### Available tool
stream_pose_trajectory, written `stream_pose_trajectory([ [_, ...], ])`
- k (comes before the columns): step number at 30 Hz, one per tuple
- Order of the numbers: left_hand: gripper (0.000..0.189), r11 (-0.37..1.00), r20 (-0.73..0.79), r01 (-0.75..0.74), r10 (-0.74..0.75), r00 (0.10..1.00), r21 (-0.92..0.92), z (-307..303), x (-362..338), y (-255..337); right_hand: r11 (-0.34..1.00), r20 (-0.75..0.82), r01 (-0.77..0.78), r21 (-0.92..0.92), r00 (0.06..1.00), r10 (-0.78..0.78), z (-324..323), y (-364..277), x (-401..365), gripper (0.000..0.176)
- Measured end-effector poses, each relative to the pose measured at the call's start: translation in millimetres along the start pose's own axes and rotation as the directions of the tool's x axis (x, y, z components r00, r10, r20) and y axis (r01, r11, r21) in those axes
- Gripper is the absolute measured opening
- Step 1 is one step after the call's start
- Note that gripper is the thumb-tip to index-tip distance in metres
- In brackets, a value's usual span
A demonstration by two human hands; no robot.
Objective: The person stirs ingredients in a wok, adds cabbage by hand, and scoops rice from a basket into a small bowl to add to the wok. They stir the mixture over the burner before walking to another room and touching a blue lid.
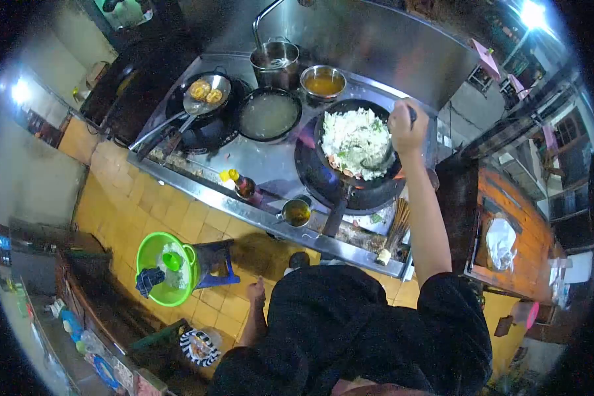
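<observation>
My right hand [408,127] is closed around the handle of a ladle [391,157], whose head rests in a heap of pale shredded food [353,140] with green and reddish bits. That food fills a black wok [323,173] on the right burner, its long handle [336,214] pointing toward me. Low at my side hangs my left hand [257,292], away from the stove, fingers curled and nothing visible in them. Closest on the counter edge are a small pot of brownish liquid [296,212] and a dark bottle with a yellow cap [244,186].
A strainer holding fried pieces [206,92] lies over the left wok. Behind stand a pan of cloudy liquid [269,113], a steel pot [274,66] and a bowl of amber liquid [323,84]. A stick whisk [398,228] sits at right; a green basin [166,267] is behind left.
</observation>
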State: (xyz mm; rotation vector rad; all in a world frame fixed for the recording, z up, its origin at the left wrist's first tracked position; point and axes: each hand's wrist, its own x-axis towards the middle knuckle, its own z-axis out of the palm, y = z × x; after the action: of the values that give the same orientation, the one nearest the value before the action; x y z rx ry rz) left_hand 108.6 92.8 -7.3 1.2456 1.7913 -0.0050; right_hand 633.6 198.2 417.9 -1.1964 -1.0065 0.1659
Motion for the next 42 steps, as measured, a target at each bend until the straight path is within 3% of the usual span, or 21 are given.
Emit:
stream_pose_trajectory([
  [2,0.059,0.997,-0.188,0.058,-0.068,0.98,-0.056,13.0,-4.2,-22.0,0.996,-0.001,0.09,-0.011,0.996,-0.09,-4.1,39.0,-10.0,0.03],
  [3,0.051,0.976,-0.085,0.097,-0.115,0.99,-0.195,-5.2,-42.0,20.0,0.941,0.025,0.238,-0.241,0.971,-0.239,0.6,15.7,-5.7,0.03],
  [4,0.051,0.975,-0.087,0.101,-0.12,0.989,-0.197,-5.3,-43.2,10.6,0.813,0.05,0.362,-0.456,0.922,-0.383,5.7,-8.8,-1.5,0.03],
  [6,0.04,0.912,0.122,0.139,-0.099,0.988,-0.386,-3.8,-28.8,11.6,0.993,-0.053,0.016,-0.116,0.998,-0.022,7.3,-28.4,4.2,0.03],
  [7,0.032,0.835,0.116,0.15,-0.104,0.988,-0.53,-5.5,-40.3,20.4,0.998,-0.026,0.045,-0.043,0.999,-0.046,1.8,-23.8,-4.2,0.029],
  [11,0.029,0.871,0.116,0.098,-0.047,0.992,-0.481,-8.0,-52.5,26.1,0.998,0.007,-0.025,0.052,1.0,0.024,-4.2,11.3,-2.1,0.026],
  [14,0.029,0.88,0.242,0.165,-0.059,0.968,-0.445,-16.0,-50.6,25.7,0.999,-0.077,-0.006,0.041,0.997,0.009,2.4,-29.0,-11.4,0.025],
  [15,0.028,0.869,0.206,0.207,-0.125,0.97,-0.45,-7.0,-38.7,13.1,0.997,-0.203,0.063,0.038,0.978,-0.054,2.5,-10.3,-19.6,0.025],
  [17,0.028,0.862,0.197,0.217,-0.14,0.97,-0.459,2.6,-31.1,-4.8,0.995,-0.157,0.093,-0.036,0.983,-0.098,-7.9,27.0,-14.4,0.024],
  [20,0.029,0.855,0.227,0.219,-0.122,0.966,-0.47,-0.9,-34.3,-13.3,0.997,-0.068,0.054,-0.053,0.996,-0.057,-11.7,3.2,-11.9,0.024],
  [22,0.03,0.842,0.243,0.228,-0.119,0.963,-0.49,0.9,-31.0,-14.1,0.979,-0.192,0.194,-0.069,0.96,-0.204,-12.2,-13.2,-17.6,0.023],
  [24,0.03,0.836,0.248,0.237,-0.126,0.961,-0.495,1.5,-29.9,-18.5,0.946,-0.178,0.271,-0.181,0.937,-0.302,-21.3,18.7,-18.0,0.021],
  [26,0.031,0.835,0.243,0.244,-0.138,0.96,-0.493,0.7,-27.2,-24.6,0.975,-0.117,0.219,-0.039,0.968,-0.222,-23.7,38.8,-12.9,0.022],
  [27,0.031,0.829,0.24,0.25,-0.145,0.96,-0.501,4.9,-22.5,-30.6,0.984,-0.191,0.166,0.061,0.97,-0.152,-14.6,25.2,-6.7,0.023],
  [32,0.03,0.864,0.087,0.099,-0.064,0.994,-0.494,-20.3,-49.8,-3.9,0.921,-0.214,0.257,0.291,0.956,-0.199,-16.7,26.5,1.4,0.024],
  [34,0.03,0.877,0.051,0.054,-0.033,0.998,-0.478,-24.7,-56.6,1.7,0.948,-0.215,0.169,0.269,0.97,-0.112,-12.5,12.0,16.8,0.025],
  [36,0.031,0.898,0.086,0.184,-0.163,0.983,-0.399,-25.8,-59.0,7.6,0.958,-0.247,0.14,0.251,0.966,-0.077,-9.7,-6.5,23.2,0.027],
  [38,0.035,0.902,-0.004,0.105,-0.117,0.993,-0.419,-21.2,-57.4,16.0,0.915,-0.338,0.381,-0.134,0.85,-0.403,-7.0,1.6,17.4,0.029],
  [39,0.038,0.914,-0.084,0.042,-0.083,0.993,-0.403,-25.0,-64.7,9.8,0.898,-0.324,0.367,-0.242,0.842,-0.431,2.8,27.8,8.1,0.032],
  [40,0.038,0.92,-0.08,0.042,-0.079,0.994,-0.391,-26.9,-62.1,0.5,0.954,-0.366,0.216,0.209,0.922,-0.129,4.7,31.1,5.1,0.032],
  [42,0.045,0.966,-0.168,-0.183,0.153,0.974,-0.181,-11.9,-41.6,-17.5,0.955,-0.255,0.071,0.286,0.967,0.004,-1.3,22.3,25.1,0.033],
])
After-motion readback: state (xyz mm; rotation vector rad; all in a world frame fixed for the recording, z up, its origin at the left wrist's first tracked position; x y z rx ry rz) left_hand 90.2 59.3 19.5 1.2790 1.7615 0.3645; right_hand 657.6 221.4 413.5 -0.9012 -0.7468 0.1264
